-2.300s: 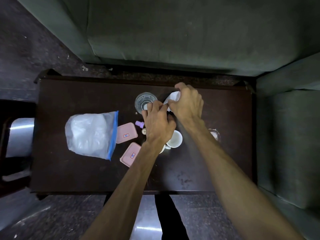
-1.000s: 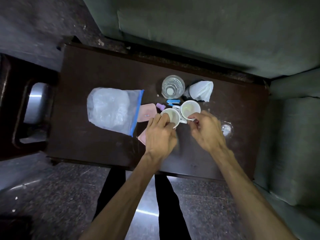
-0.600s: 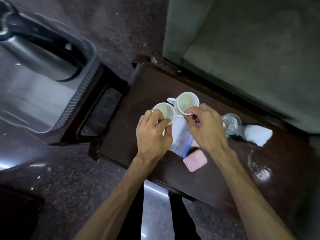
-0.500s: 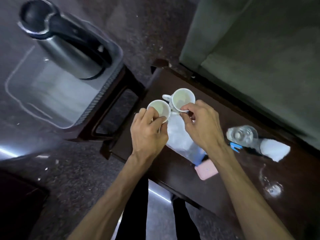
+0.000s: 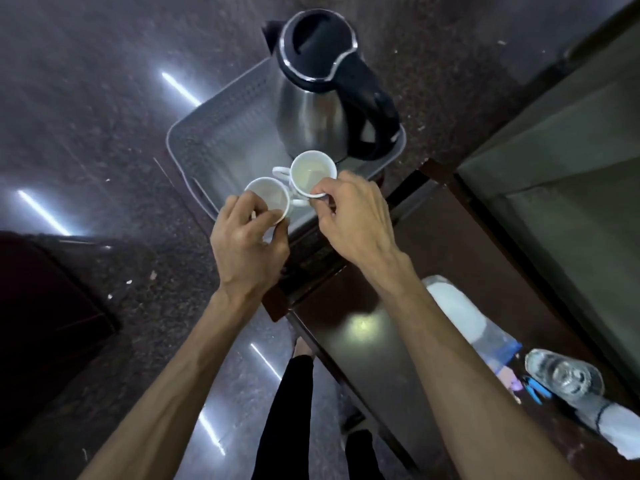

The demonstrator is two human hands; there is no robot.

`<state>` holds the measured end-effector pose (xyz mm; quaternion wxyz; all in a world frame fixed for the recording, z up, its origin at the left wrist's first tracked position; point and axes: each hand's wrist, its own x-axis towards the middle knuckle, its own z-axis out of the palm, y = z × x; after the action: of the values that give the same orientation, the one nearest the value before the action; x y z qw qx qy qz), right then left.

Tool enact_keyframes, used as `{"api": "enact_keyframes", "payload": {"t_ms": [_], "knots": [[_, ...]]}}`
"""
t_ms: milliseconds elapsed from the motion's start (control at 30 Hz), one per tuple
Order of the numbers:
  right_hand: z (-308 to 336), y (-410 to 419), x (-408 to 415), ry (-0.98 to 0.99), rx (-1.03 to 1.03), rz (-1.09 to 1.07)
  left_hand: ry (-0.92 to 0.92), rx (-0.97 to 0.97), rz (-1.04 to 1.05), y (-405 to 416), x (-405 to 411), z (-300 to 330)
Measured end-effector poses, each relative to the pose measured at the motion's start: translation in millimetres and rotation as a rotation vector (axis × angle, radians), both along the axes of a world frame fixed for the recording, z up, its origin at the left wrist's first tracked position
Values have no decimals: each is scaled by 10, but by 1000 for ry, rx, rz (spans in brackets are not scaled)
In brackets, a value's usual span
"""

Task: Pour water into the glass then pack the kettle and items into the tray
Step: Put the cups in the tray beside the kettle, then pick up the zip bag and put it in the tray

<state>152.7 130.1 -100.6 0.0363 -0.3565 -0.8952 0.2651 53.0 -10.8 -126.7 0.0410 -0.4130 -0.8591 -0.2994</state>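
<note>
A steel kettle point(image 5: 311, 112) with a black lid and handle stands upright in the far right part of the grey perforated tray point(image 5: 214, 133). My left hand point(image 5: 247, 237) grips one white cup point(image 5: 268, 199) by its rim. My right hand point(image 5: 353, 216) pinches a second white cup point(image 5: 313, 173) at its near rim. Both cups hang over the tray's near side, close to the kettle's base, almost touching each other. The glass of water point(image 5: 568, 377) stands on the dark table point(image 5: 374, 355) at the lower right.
On the table lie a clear zip bag with white contents point(image 5: 464, 320), a white cloth point(image 5: 620, 434), a small blue item point(image 5: 535, 393) and a purple one point(image 5: 516, 386). The tray rests on a dark stool. A green sofa point(image 5: 571, 161) borders the table on the right.
Both hands picked up the two white cups from the table and carried them left, until they came over the tray beside the kettle. My view swung left with them.
</note>
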Motion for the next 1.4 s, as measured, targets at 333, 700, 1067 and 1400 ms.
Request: {"api": "enact_keyframes", "payload": {"t_ms": [333, 700, 1067, 1400], "knots": [[-441, -33, -350, -224, 74, 115, -93, -211, 47, -35, -198, -293], [-186, -111, 525, 94, -16, -266, -213, -25, -68, 204, 457, -33], [-451, -375, 2567, -111, -282, -1042, -401, -402, -593, 727, 2326, -322], [-655, -1064, 3252, -140, -267, -1218, -154, -915, -1076, 1540, 2889, -970]]}}
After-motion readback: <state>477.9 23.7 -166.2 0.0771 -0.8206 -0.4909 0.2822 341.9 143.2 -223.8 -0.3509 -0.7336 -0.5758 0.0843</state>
